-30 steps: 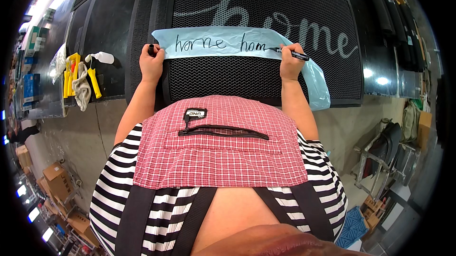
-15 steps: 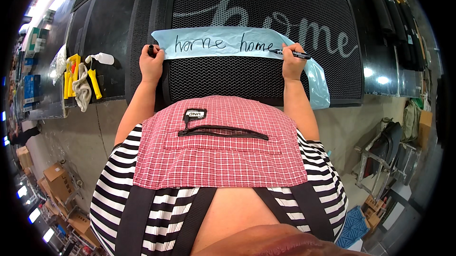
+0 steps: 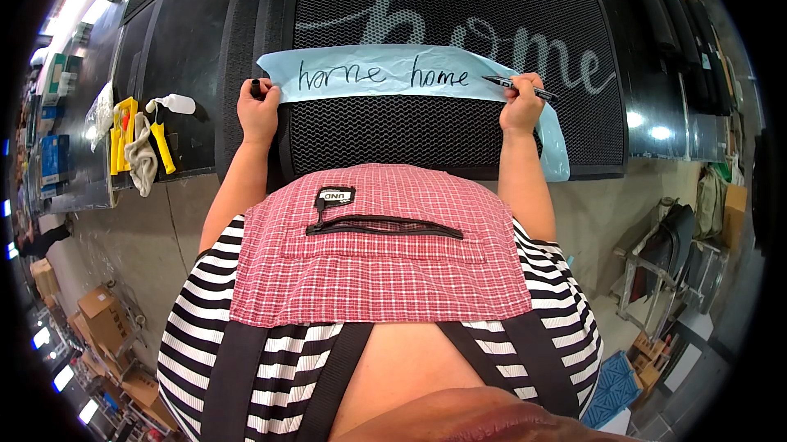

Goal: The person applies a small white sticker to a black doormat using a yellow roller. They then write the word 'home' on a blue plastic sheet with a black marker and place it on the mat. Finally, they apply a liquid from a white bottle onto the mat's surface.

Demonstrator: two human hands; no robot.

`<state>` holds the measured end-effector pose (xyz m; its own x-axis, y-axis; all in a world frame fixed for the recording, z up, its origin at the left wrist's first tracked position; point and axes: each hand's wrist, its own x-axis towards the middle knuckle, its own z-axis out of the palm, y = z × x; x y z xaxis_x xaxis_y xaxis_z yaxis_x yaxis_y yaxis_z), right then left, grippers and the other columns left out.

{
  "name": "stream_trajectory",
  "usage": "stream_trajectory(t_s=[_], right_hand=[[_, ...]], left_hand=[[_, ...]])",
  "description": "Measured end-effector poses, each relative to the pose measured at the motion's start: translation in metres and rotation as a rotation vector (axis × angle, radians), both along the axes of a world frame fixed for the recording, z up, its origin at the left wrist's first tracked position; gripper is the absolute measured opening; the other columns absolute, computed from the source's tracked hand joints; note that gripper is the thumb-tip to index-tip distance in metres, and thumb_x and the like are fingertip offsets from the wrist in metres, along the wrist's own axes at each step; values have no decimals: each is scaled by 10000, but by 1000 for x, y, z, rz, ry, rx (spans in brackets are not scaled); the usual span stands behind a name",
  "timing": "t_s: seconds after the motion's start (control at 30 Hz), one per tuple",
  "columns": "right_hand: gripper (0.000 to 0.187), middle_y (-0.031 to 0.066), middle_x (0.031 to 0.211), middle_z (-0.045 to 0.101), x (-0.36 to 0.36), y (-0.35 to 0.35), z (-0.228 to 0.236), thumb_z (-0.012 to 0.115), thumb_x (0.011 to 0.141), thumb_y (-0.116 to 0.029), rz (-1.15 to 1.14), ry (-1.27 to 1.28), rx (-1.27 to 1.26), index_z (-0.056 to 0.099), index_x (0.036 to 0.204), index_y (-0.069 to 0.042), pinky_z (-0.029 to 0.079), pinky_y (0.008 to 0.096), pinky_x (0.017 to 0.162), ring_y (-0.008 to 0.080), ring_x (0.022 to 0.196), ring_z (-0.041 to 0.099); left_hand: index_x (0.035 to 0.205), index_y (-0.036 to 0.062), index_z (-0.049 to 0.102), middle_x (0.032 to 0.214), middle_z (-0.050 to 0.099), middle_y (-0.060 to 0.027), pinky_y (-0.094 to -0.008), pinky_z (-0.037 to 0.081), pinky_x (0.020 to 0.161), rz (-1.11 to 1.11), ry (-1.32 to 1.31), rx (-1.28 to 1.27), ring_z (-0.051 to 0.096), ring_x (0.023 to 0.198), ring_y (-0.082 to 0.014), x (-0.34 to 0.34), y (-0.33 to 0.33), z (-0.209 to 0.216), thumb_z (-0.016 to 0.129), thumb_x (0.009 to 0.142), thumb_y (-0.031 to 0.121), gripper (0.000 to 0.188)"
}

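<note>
Momentarily off the word, a black marker (image 3: 502, 82) hovers to the right of a second run of handwriting on a strip of pale blue film (image 3: 398, 75), its tip apparently lifted clear. A second ago the last letter of that word is missing; half a second ago it is in place with the tip at its tail; now the right hand (image 3: 520, 106) sits farther right, leaving a gap between ink and pen. That suggests the second word is finished, matching the first beside it, and that this bout of writing has reached a pause. The right hand's fingers are clamped on the marker's barrel. The left hand (image 3: 258, 116), at the film's left end, has its fingers closed around a short black cap (image 3: 257, 88), presumably the marker's; whether they also pinch the film cannot be told. The film lies across a black textured mat (image 3: 385, 140) bearing large pale lettering, set along the near edge of the dark worktop (image 3: 187, 40), and its loose right end bends down toward that edge. Toward the worktop's near left corner rest yellow-handled tools (image 3: 165, 149), a greyish cloth (image 3: 141, 159), a white bottle (image 3: 175, 103) and a crumpled clear plastic bag (image 3: 100, 116), all well apart from the writing.
</note>
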<state>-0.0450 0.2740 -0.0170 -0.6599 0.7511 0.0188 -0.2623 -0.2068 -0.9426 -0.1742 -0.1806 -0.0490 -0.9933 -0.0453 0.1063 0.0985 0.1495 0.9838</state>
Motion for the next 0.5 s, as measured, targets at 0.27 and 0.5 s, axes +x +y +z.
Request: stream_trajectory(t_s=[0.27, 0.5], right_hand=[[81, -3, 658, 549, -11, 48, 26, 634, 796, -121, 429, -212, 123, 600, 730, -88, 363, 216, 547, 81, 583, 498], [111, 21, 696, 588, -66, 110, 70, 644, 858, -133, 526, -351, -64, 640, 777, -58, 427, 238, 558, 102, 589, 528]], left_hand=[[885, 64, 561, 885, 609, -21, -258, 439, 739, 172, -69, 310, 562, 790, -116, -10, 3, 10, 646, 838, -35, 139], [928, 94, 539, 790, 531, 6, -256, 402, 577, 276, -303, 91, 495, 648, -103, -19, 2, 32, 635, 813, 42, 158]])
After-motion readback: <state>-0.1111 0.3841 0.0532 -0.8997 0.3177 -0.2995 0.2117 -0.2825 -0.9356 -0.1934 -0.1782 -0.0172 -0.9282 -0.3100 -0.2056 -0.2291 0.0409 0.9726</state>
